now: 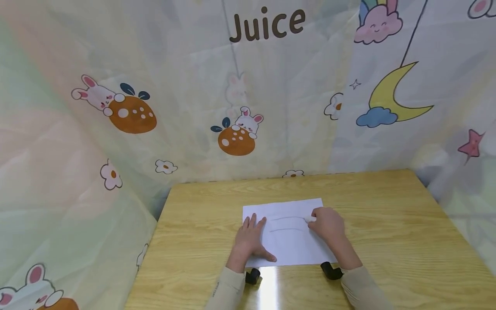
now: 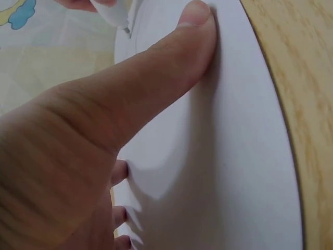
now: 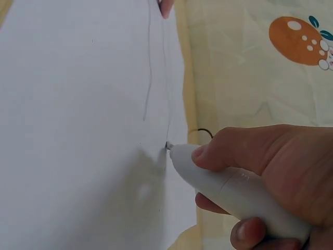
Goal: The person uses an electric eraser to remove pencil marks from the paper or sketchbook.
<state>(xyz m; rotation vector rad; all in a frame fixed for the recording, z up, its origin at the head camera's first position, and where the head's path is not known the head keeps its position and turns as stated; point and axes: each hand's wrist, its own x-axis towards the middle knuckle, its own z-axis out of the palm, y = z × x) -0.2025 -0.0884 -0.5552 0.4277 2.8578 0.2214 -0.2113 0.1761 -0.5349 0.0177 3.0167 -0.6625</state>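
Note:
A white sheet of paper [image 1: 290, 252] lies on the wooden table with two thin, slightly curved lines across it. My left hand [image 1: 249, 239] rests on its left part, fingers spread, thumb [image 2: 192, 31] pressing near the front edge. In my right hand [image 1: 329, 226] I grip a thick white pen-shaped tool [image 3: 229, 182] between thumb and fingers. Its small metal tip [image 3: 168, 146] meets the paper at the right end of the farther line [image 3: 165, 67]. The nearer line [image 3: 150, 57] runs beside it and stops short of the tip. A shadow of the hand falls on the sheet.
The wooden table [image 1: 193, 241] reaches back to a hanging cloth [image 1: 186, 107] printed with rabbits, fruit and a moon. More cloth [image 1: 58, 172] hangs along the left side. A black wrist device [image 1: 331, 271] sits by the right sleeve, another [image 1: 253, 276] by the left.

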